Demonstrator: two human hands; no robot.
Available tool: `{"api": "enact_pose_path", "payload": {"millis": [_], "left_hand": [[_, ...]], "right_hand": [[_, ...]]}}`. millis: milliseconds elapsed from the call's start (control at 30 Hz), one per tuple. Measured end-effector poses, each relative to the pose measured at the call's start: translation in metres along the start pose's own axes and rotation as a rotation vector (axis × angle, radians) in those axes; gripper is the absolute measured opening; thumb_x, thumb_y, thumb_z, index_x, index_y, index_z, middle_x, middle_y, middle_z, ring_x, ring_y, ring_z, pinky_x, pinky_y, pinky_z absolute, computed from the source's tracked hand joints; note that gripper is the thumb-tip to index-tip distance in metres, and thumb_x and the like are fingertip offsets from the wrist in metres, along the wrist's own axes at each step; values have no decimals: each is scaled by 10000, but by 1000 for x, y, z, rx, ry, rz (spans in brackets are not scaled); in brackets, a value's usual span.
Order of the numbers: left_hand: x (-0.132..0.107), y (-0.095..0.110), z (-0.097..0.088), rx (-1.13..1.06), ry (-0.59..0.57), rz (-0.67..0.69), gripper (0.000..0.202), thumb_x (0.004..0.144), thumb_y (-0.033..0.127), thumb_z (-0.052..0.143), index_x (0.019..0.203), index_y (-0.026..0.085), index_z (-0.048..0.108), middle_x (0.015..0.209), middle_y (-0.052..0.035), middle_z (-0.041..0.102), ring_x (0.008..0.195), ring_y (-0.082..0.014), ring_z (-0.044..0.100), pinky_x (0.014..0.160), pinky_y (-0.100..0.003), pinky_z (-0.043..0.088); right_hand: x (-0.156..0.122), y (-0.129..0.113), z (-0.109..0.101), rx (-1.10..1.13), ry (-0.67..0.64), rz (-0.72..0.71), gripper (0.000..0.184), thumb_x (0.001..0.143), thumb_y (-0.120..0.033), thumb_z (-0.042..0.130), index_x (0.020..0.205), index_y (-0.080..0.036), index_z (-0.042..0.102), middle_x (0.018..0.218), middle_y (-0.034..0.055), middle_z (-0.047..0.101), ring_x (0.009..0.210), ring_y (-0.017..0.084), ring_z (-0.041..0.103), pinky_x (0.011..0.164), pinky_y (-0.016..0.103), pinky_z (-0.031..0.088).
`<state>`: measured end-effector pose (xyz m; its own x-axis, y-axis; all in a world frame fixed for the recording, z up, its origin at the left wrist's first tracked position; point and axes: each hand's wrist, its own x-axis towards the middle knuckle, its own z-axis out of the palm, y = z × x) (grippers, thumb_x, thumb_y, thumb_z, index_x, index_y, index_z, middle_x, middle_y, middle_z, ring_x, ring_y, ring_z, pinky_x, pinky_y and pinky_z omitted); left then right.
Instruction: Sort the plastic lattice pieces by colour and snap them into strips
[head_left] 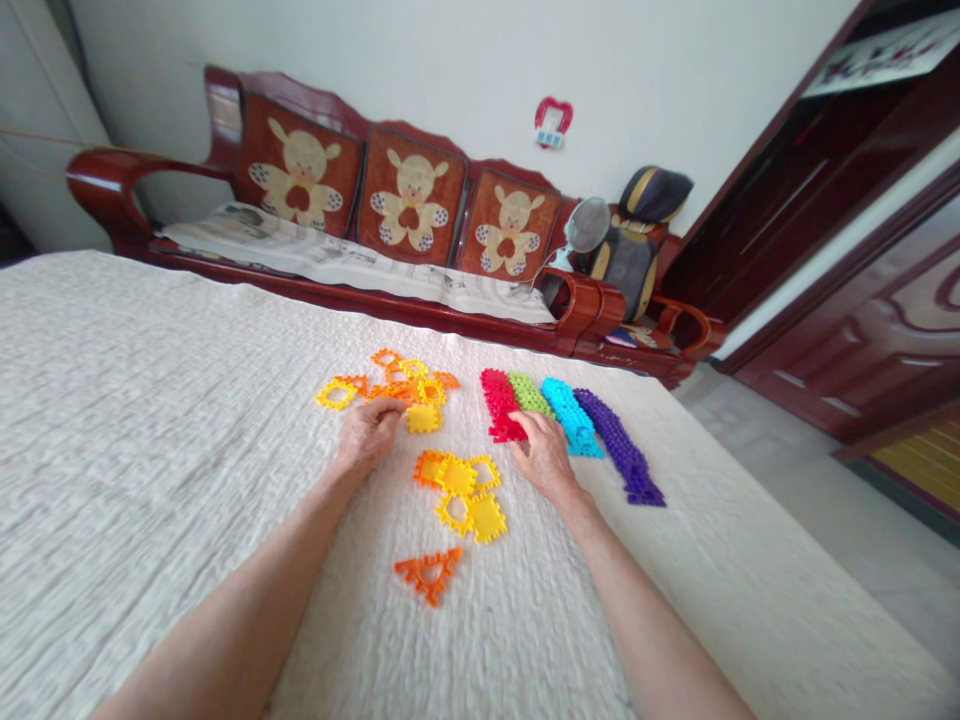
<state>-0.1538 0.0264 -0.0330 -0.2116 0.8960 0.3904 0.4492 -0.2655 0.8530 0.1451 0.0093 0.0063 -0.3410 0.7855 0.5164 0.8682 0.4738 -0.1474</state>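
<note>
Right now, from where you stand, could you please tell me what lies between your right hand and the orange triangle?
In the head view, a cluster of linked yellow and orange square pieces lies between the right hand and the orange triangle.

Bare left forearm [240, 620], bare right forearm [652, 630], bare left hand [367, 437], bare right hand [544, 455], long slim fingers [527, 424]

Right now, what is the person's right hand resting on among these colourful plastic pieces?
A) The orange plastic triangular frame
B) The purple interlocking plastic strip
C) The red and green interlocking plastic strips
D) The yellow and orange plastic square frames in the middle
C: the right hand lies across the end of the red interlocking plastic strip and the green interlocking plastic strip.
</note>
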Motion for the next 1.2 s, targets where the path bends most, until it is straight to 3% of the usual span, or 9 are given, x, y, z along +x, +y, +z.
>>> {"api": "enact_pose_path", "payload": {"millis": [300, 933, 1100, 1200], "left_hand": [[0, -1, 1, -11, 10, 6, 289, 769, 337, 491, 837, 189, 730, 821, -31, 745, 805, -202, 675, 836, -338, 524], [1, 5, 0, -14, 10, -36, 285, 742, 332, 506, 828, 192, 739, 824, -28, 749, 797, -207, 674, 781, -311, 531], [1, 5, -1, -8, 9, -46, 276, 736, 300, 500, 812, 186, 739, 821, -30, 747, 794, -205, 672, 809, -319, 524], [0, 8, -2, -25, -4, -35, 288, 748, 281, 481, 831, 185, 739, 840, -24, 746, 812, -194, 668, 826, -313, 517]], "right_hand": [[0, -1, 2, -8, -8, 27, 404, 815, -165, 539, 1219, -184, 537, 1199, 116, 601, 1140, 254, 507, 1004, 407, 330], [-4, 4, 4, 7, 27, 10, 420, 781, -206, 572, 1200, -173, 557, 1214, 117, 582, 1164, 266, 505, 1006, 446, 350], [-6, -22, -8, 143, 70, -53, 345, 816, -190, 523, 1155, -189, 588, 1150, 101, 602, 1125, 247, 524, 1017, 429, 366], [-8, -50, -17, 258, -15, -110, 305, 820, -187, 519, 1107, -215, 620, 1101, 83, 607, 1091, 243, 537, 1014, 429, 374]]}}
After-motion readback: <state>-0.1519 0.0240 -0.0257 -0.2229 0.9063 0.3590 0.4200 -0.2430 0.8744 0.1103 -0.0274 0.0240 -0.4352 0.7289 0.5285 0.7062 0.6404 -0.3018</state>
